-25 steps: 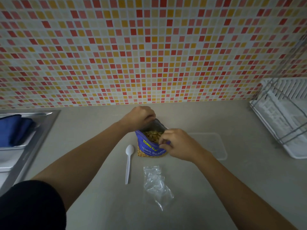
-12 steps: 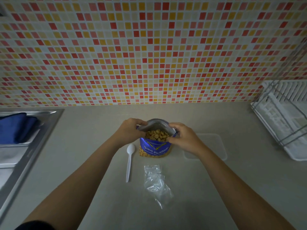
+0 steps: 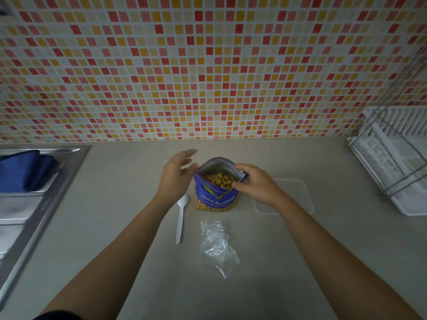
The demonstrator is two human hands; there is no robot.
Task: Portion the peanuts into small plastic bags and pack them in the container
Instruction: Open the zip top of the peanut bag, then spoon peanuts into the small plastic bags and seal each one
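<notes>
A blue peanut bag (image 3: 216, 197) stands upright on the counter with its mouth spread wide, peanuts showing inside. My right hand (image 3: 254, 183) pinches the right rim of the bag's mouth. My left hand (image 3: 176, 174) hovers just left of the bag with fingers spread, off the rim. A white plastic spoon (image 3: 181, 215) lies left of the bag. A small clear plastic bag (image 3: 217, 244) lies flat in front of it. A clear shallow container (image 3: 293, 197) sits to the right, partly behind my right wrist.
A white dish rack (image 3: 397, 162) with wire frame stands at the far right. A steel sink (image 3: 34, 204) holding a blue cloth (image 3: 23, 172) lies at the left. The tiled wall rises behind the counter.
My left hand has let go of the bag's left rim and opened, drawing slightly away. My right hand keeps hold of the right rim. The bag's mouth stays wide.
</notes>
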